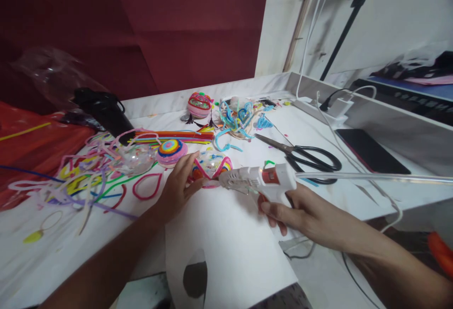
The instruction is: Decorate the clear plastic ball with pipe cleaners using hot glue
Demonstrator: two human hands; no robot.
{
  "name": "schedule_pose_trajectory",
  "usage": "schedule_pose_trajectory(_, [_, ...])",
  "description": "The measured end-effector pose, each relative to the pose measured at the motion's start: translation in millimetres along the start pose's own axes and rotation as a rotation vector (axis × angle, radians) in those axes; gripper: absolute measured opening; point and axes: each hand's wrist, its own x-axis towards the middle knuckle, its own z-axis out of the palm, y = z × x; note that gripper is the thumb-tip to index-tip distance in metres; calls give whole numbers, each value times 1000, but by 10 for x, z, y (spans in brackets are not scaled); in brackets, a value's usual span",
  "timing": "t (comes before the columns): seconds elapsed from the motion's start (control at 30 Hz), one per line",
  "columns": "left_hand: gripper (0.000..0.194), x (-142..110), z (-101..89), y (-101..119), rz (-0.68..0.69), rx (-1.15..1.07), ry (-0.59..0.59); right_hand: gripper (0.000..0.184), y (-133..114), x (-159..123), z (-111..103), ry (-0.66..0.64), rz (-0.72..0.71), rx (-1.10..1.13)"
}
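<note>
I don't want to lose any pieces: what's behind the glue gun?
A green piece shows past the top of the glue gun; the gun and right hand cover whatever else is there.

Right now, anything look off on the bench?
White sheet at the near edge: dark, round gap near its bottom, cut or torn, can't tell. Fuzzy strands lie tangled on the left, looking messy. No spill visible.

Left hand holds ball; right hand, 1 glue gun.
</note>
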Motion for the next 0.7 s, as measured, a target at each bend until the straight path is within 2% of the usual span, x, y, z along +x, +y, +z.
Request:
schedule_pose_trajectory(0.23, [59, 7, -6, 15, 6, -4, -14, 16, -102, -38, -50, 48, 12, 13])
schedule_pose_trajectory(0.33, [58, 4, -7, 22, 4, 0, -24, 23, -65, -43, -95, 18, 21, 61])
schedule_pose_trajectory(0.43, [58, -1, -4, 21, 5, 7, -27, 31, 13, -47, -171, 49, 16, 147])
schedule_pose_trajectory(0.6, [56, 2, 11, -8, 47, 17, 6, 45, 86, -32, -419, 204, -24, 402])
schedule_pose_trajectory(0.7, [56, 10, 26, -49, 60, 24, 27, 40, 163, -1, -636, 276, 30, 410])
